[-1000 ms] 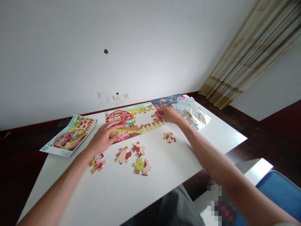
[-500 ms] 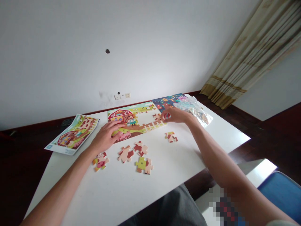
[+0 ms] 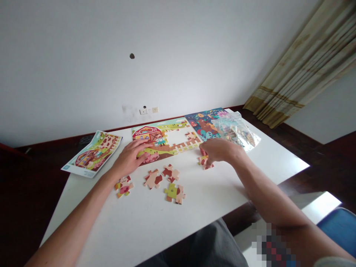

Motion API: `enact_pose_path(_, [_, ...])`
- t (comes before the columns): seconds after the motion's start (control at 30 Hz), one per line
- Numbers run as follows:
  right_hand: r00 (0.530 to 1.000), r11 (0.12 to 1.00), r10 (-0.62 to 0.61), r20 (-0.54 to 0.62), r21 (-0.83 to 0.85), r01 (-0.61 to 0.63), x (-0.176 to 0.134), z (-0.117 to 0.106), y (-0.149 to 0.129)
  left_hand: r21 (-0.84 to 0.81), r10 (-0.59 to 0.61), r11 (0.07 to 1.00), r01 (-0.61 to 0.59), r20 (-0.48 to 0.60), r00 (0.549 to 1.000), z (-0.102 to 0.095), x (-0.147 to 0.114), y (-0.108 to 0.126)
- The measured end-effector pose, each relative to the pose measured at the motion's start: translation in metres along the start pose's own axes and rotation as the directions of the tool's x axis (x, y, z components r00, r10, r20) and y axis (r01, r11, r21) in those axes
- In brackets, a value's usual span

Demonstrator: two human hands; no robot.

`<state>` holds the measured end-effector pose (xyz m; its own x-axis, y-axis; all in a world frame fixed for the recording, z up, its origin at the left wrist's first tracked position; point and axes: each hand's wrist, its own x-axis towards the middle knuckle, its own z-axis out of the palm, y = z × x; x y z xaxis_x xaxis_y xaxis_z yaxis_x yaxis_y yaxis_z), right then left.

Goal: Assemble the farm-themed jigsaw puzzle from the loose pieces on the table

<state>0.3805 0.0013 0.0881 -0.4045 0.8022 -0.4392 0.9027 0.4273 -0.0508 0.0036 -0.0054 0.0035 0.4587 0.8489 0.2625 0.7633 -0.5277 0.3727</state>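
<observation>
A partly assembled farm jigsaw puzzle (image 3: 182, 148) lies along the back of the table, with a white gap near its middle right. Fingers spread, my left hand (image 3: 132, 152) rests flat on the puzzle's lower left part. My right hand (image 3: 218, 149) is in front of the puzzle's right end, its thumb and fingers closed on a cow-patterned puzzle piece (image 3: 203, 161) at the tabletop. Loose on the table nearer me are a cow-face piece (image 3: 124, 187), a brown-spotted piece (image 3: 152, 178), another spotted piece (image 3: 170, 172) and a green-and-cream piece (image 3: 174, 193).
A picture sheet of the farm scene (image 3: 96, 154) lies at the left on the white table (image 3: 133, 226). At the back right, a dark blue picture (image 3: 200, 120) lies partly under a clear plastic bag (image 3: 239, 129) of pieces. A blue chair (image 3: 338, 230) stands at the right.
My right hand has moved from the puzzle's right edge down toward me, onto the loose cow-patterned piece. My left hand stays on the puzzle. The view has shifted slightly.
</observation>
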Motion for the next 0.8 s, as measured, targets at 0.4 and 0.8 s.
enact_pose_path(0.4, [0.892,0.858,-0.446,-0.076,0.249,0.450,0.017,0.006,-0.022,0.018,-0.020,1.000,0.019,0.007,1.000,0.003,-0.001,-0.003])
enact_pose_path(0.8, [0.810,0.757,-0.545,-0.214,0.289,0.586,0.035,0.016,-0.042,0.015,-0.010,1.000,0.009,0.011,1.000,0.000,-0.001,0.002])
